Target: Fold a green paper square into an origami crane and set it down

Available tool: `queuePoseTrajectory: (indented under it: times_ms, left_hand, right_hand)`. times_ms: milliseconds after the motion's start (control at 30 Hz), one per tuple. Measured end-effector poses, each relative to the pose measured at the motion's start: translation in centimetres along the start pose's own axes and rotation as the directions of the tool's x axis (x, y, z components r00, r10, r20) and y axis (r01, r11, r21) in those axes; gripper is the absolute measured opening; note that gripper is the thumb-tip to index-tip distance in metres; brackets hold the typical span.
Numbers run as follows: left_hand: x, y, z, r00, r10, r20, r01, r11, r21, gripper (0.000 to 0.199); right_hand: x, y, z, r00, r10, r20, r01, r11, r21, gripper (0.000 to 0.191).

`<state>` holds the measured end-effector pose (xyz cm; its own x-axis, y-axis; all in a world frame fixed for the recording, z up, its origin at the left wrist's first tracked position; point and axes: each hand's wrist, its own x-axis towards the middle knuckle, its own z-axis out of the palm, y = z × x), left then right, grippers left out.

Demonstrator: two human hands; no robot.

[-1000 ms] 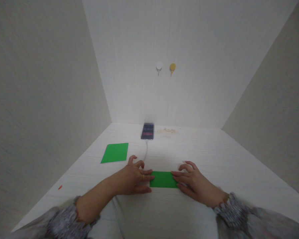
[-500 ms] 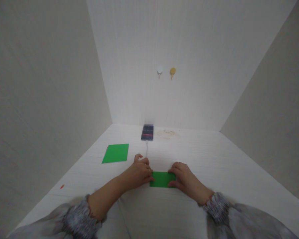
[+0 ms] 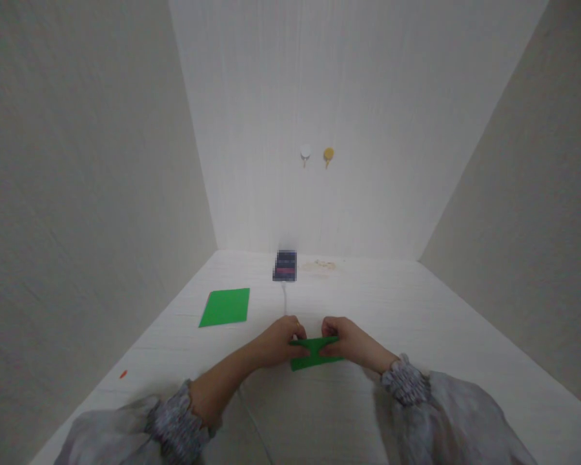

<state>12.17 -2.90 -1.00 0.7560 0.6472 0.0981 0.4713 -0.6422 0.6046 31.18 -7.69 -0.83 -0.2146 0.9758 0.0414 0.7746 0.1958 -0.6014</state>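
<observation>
A strip-shaped piece of green paper (image 3: 314, 360), apparently folded, is between my two hands near the front of the white surface. My left hand (image 3: 281, 342) grips its left end, thumb on the near face and fingers curled behind the upper edge. At the other end my right hand (image 3: 347, 338) pinches it the same way, with the thumb pointing inward. The strip slants slightly, its right end higher in view. To the left lies a flat stack or sheet of green square paper (image 3: 225, 307), untouched.
A dark, blurred-out device (image 3: 285, 266) like a phone lies at the back, with a white cable (image 3: 285, 298) running toward me under my left arm. An orange scrap (image 3: 123, 374) is at left. White (image 3: 305, 152) and yellow (image 3: 328, 154) hooks are on the back wall; side walls flank the surface.
My hands have come closer together, thumbs moving inward over the green strip. The strip, level before, now tilts and looks lifted or bent. The view has shifted slightly.
</observation>
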Motion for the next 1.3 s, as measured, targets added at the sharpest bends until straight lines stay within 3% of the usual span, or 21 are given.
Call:
queuePoseTrajectory:
  times_ms: [100,167,233,300,467,767,900,1067,1300]
  left_hand:
    - [0.4,-0.1,0.4,0.981,-0.177,-0.074,0.131,0.901,-0.414,0.02]
    - [0.6,-0.1,0.6,0.956,-0.262,-0.132,0.117,0.754,-0.646,0.023]
    - [0.6,-0.1,0.9,0.941,-0.308,-0.141,0.09,0.628,-0.773,0.025]
    - [0.6,-0.1,1.3,0.944,-0.316,-0.095,0.096,0.539,-0.837,0.027]
    - [0.6,-0.4,1.9,0.959,-0.282,-0.041,0.102,0.474,-0.875,0.029]
    - [0.7,-1.0,2.3,0.929,-0.369,-0.03,0.15,0.45,-0.88,0.024]
    - [0.6,-1.0,2.3,0.921,-0.389,-0.026,0.154,0.424,-0.892,0.024]
    - [0.4,-1.0,2.1,0.941,-0.338,-0.034,0.101,0.373,-0.922,0.027]
    - [0.2,-0.9,2.2,0.932,-0.36,-0.054,0.078,0.344,-0.936,0.016]
  right_hand:
    - [0.5,-0.4,-0.5,0.983,0.013,-0.181,0.05,0.939,0.341,0.015]
    - [0.7,-0.8,-0.6,0.953,0.049,-0.298,0.153,0.773,0.616,0.016]
    - [0.8,-1.3,-0.3,0.952,0.049,-0.302,0.208,0.622,0.755,0.016]
    - [0.8,-1.8,0.4,0.966,0.027,-0.256,0.196,0.568,0.8,0.018]
    - [0.8,-1.3,2.1,0.973,0.062,-0.224,0.151,0.563,0.812,0.018]
    - [0.7,0.1,3.7,0.991,0.07,-0.11,0.063,0.481,0.875,0.023]
    - [0.8,0.4,3.9,0.994,0.075,-0.085,0.038,0.491,0.87,0.024]
    - [0.7,1.1,3.6,0.989,0.053,-0.135,0.087,0.522,0.848,0.018]
    - [0.3,1.6,3.3,0.973,0.049,-0.227,0.152,0.605,0.781,0.015]
